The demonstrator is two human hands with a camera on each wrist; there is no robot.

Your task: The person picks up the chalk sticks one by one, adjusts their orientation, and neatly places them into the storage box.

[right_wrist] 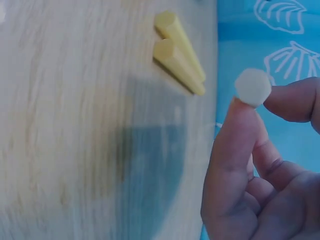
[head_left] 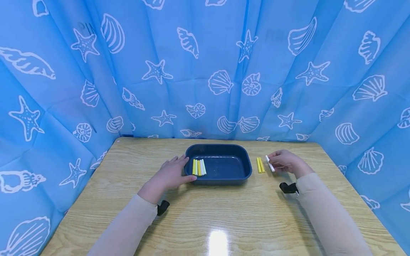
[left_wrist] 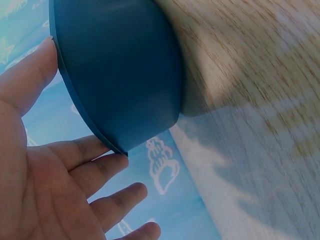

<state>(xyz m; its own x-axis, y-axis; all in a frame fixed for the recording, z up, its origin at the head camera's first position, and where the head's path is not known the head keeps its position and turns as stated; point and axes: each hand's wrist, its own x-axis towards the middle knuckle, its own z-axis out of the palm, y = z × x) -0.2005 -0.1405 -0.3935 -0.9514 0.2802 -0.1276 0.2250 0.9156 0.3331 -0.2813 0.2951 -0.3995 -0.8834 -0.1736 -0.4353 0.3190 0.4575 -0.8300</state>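
Note:
My right hand [head_left: 284, 161] pinches a white stick of chalk [head_left: 270, 164] between thumb and fingertips, to the right of two yellow chalks [head_left: 260, 165]. In the right wrist view the white chalk [right_wrist: 253, 87] points end-on at the camera, with the yellow chalks [right_wrist: 175, 52] lying on the table beyond it. My left hand [head_left: 173, 173] rests on the left end of a dark blue tub [head_left: 221, 182], fingers spread and fairly straight. The left wrist view has its thumb and fingertips [left_wrist: 116, 161] at the tub's rim. Several yellow and white chalks [head_left: 199, 167] lie side by side inside, at the tub's left end.
The wood-grain table [head_left: 250, 217] runs back to a blue curtain [head_left: 205, 89] with white shells and starfish, which also hangs along both sides. Black wrist mounts [head_left: 288, 187] stick out below each cuff.

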